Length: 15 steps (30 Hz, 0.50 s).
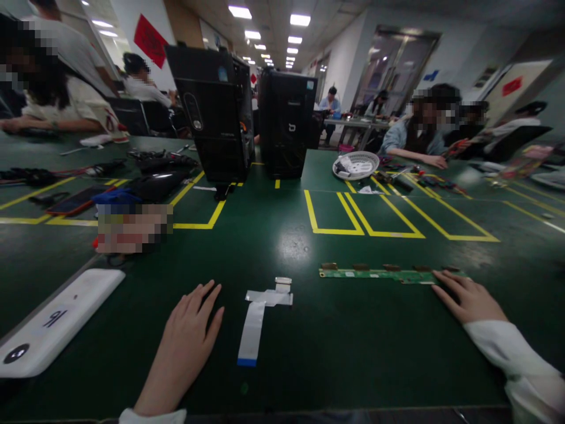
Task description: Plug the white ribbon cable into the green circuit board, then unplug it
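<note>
My left hand [189, 330] lies palm down on the green table [353, 353], its fingers slightly apart and nothing in it. Just right of it is a folded white ribbon cable [251, 333] with a blue end and a silver connector at its top. A long, narrow green circuit board [375, 272] lies crosswise to the right of the cable. The fingertips of my right hand [472, 297] rest at the board's right end, the fingers spread and not wrapped around it.
Two black computer towers [212, 112] stand at the back. A white device [62, 321] lies at the left edge, below a blurred bundle [132, 227] and dark cables. A white basket [355, 165] sits behind yellow tape outlines. Other people sit around the room.
</note>
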Available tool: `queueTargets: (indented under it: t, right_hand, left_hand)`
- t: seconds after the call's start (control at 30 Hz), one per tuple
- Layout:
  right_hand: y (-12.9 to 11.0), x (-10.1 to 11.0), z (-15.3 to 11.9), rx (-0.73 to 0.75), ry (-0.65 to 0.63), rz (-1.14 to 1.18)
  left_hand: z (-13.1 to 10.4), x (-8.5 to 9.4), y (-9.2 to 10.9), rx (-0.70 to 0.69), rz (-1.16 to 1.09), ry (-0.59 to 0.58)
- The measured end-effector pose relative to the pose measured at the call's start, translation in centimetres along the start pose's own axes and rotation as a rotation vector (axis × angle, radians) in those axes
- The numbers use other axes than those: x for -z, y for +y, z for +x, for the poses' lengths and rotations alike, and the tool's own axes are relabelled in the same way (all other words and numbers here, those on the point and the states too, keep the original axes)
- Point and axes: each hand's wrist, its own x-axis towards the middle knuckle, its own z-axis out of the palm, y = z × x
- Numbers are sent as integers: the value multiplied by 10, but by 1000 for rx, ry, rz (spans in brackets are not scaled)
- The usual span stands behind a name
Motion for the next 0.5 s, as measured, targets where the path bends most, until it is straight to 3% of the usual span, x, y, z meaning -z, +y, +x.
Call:
queueTargets:
  t: [0.1,0.17,0.33,0.5]
  right_hand:
    - [-15,3,6,171,-41,14]
    - [-31,6,8,206,8,17]
    - [-85,12,14,310,138,132]
    - [-141,14,23,461,161,313]
  left_hand:
    - [0,-1,-1,9,-7,-16]
    - [0,-1,-1,11,-10,-20]
    - [0,1,2,24,-11,-3]
    - [0,2,2,15,2,-28]
